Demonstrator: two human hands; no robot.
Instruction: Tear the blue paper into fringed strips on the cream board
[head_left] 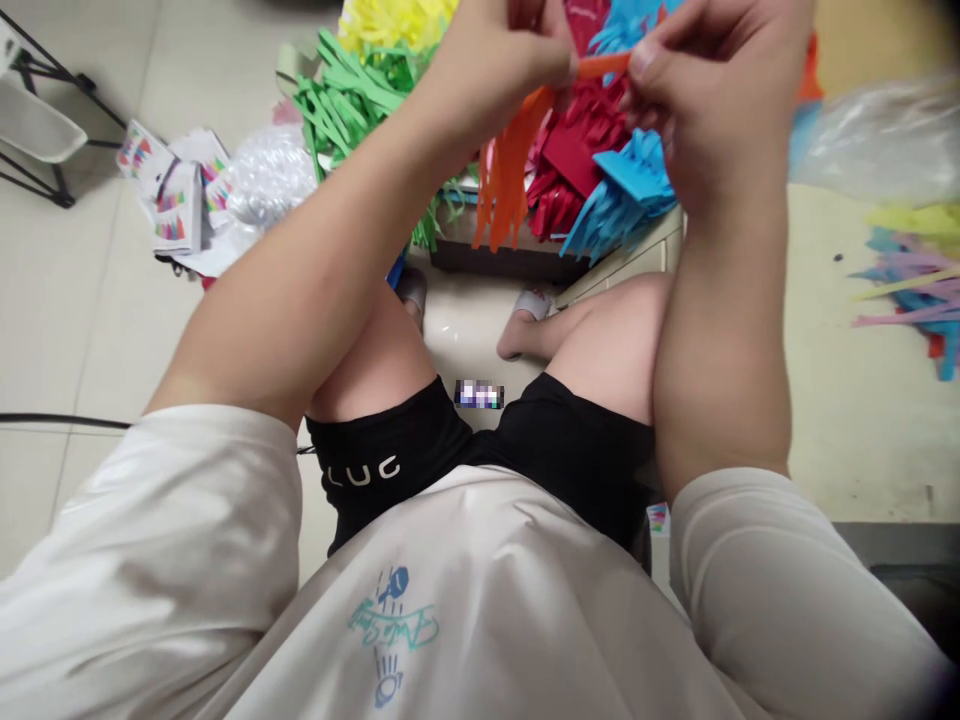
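Observation:
My left hand (pixel 499 60) and my right hand (pixel 712 85) are raised at the top of the head view. Both pinch the upper edge of an orange fringed paper piece (pixel 510 170), one hand at each end. Its cut strips hang down between my arms. Behind it lie piles of fringed paper: green (pixel 352 95), yellow (pixel 390 20), red (pixel 570 160) and blue (pixel 626 190). The piles rest in a dark box (pixel 510 260) on the floor in front of my knees.
A stack of printed packets (pixel 176 195) and a crumpled clear plastic bag (pixel 266 180) lie on the tiled floor at left. A folding chair (pixel 37 120) stands far left. Loose coloured strips (pixel 911 290) and a plastic bag (pixel 877 140) lie on a surface at right.

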